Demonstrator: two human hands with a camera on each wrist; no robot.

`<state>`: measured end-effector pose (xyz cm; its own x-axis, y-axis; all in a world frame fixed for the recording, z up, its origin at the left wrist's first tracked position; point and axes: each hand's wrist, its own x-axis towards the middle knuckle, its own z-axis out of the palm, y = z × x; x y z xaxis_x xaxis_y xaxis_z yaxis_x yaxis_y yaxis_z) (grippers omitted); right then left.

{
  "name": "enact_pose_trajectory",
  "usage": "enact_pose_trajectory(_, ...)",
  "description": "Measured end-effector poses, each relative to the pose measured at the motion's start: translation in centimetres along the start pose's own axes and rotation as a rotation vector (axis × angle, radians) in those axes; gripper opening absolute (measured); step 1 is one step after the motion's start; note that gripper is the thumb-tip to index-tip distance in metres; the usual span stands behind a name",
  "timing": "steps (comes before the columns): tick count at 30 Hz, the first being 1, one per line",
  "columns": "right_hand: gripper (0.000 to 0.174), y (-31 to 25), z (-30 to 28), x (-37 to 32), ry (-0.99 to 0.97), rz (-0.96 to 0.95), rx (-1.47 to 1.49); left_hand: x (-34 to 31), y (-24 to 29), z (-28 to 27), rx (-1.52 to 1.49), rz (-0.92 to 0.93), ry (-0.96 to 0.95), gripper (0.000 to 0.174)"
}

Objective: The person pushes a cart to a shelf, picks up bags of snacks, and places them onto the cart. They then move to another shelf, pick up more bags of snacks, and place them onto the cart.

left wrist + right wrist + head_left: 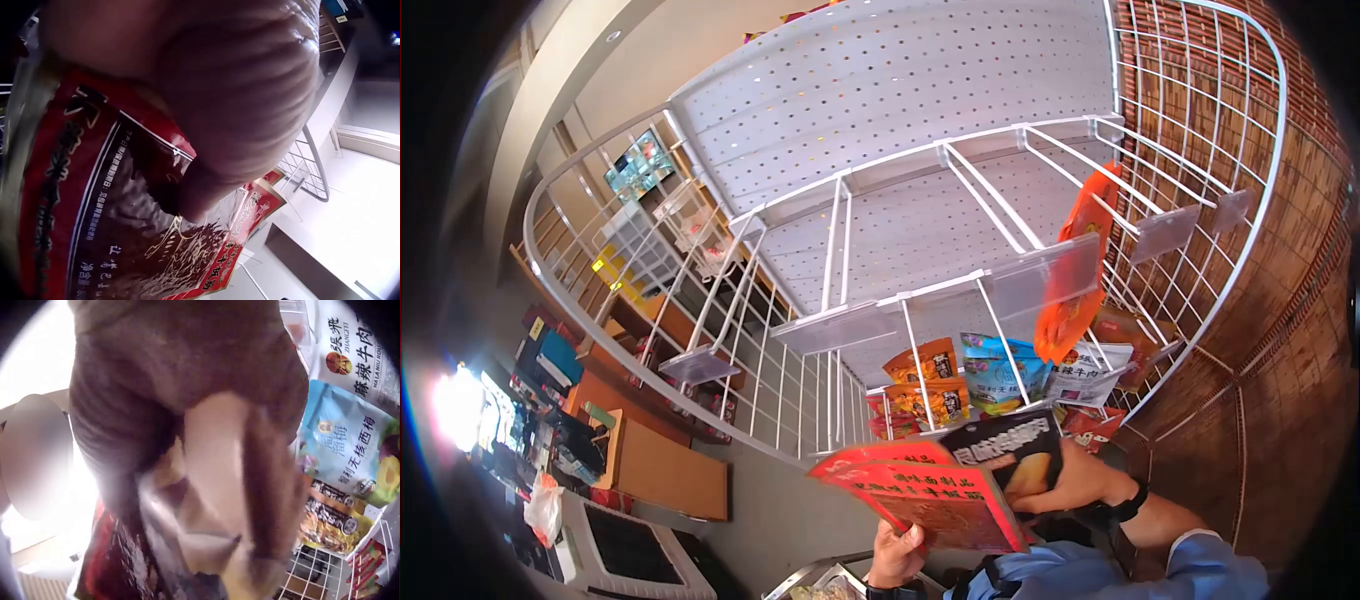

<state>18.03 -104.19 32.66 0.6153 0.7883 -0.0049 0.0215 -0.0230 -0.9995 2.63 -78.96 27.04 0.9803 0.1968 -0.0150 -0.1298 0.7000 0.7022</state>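
My left hand (897, 552) grips the lower edge of several red snack packets (930, 492), its thumb lying across the front one. In the left wrist view the hand (237, 81) covers the upper part of a red packet (150, 231). Against the right side of the red packets, my right hand (1080, 478) pinches a black packet (1010, 445) with white lettering. The right wrist view shows the right hand's (194, 425) bent fingers on a blurred packet, with a red packet behind at the lower left.
A white wire rack (845, 240) with clear label holders stands ahead. An orange packet (1080, 265) hangs at its right. Lower down stand orange packets (930, 385), a blue packet (1002, 375) and a white packet (1088, 375). A brown woven wall (1270, 250) is at the right.
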Motion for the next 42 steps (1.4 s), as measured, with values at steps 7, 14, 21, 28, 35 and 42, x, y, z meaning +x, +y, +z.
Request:
enact_pose_trajectory(7,0.087,-2.6,2.3,0.2,-0.175,0.351,-0.207,0.2,-4.0,-0.5,0.226,-0.052,0.203,0.053)
enact_pose_trajectory(14,0.077,0.7,0.3,-0.8,-0.392,0.167,-0.119,-1.6,-5.5,-1.5,0.163,-0.191,0.246,0.065)
enact_pose_trajectory(21,0.036,-5.0,-9.3,0.6,0.805,-0.494,0.064,-4.6,-6.4,-3.6,-0.003,-0.219,0.382,0.066)
enact_pose_trajectory(28,0.062,-5.8,-18.1,5.7,0.890,-0.536,-0.054,-6.4,-7.0,-5.7,0.150,-0.169,0.415,0.068)
enact_pose_trajectory(35,0.074,-5.5,-20.1,7.4,0.640,-0.384,0.006,-7.6,-6.6,-5.8,-0.115,-0.184,0.503,0.070)
enact_pose_trajectory(42,0.070,-6.5,-16.3,4.7,0.595,-0.444,-0.029,-7.6,-5.8,-5.5,-0.262,-0.147,0.511,0.050)
